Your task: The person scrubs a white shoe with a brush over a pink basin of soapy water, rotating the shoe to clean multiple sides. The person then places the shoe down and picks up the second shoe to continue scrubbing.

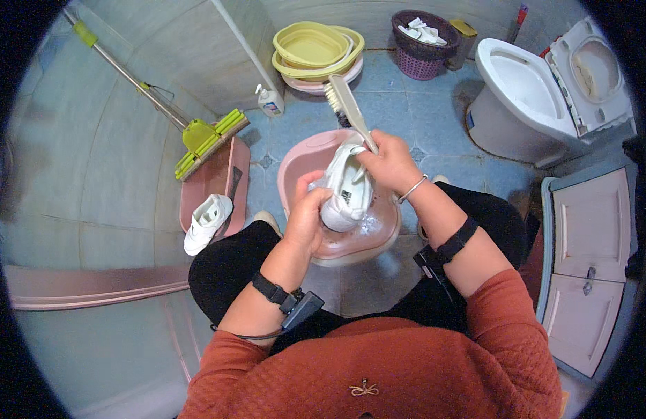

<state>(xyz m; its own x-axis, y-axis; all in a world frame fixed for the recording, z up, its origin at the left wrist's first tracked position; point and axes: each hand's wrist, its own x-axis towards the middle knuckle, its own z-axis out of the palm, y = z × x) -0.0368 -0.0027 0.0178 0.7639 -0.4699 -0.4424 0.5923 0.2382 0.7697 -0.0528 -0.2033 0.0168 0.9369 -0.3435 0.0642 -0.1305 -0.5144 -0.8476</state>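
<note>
Over a pink plastic basin my left hand grips a white shoe by its side near the heel. The shoe's heel points towards me, and its insole bears dark printing. In my right hand is the handle of a scrubbing brush. Its pale bristles face left, and its head points away from me, beyond the basin's far rim. The right fingers are also at the front of the shoe; whether they grip it is hard to tell. Soapy-looking water lies in the basin below.
Another white shoe rests on a pink bucket at left, beside a green sponge mop. Farther back are a pump bottle, stacked basins and a purple wastebasket. A toilet and a cabinet stand at right.
</note>
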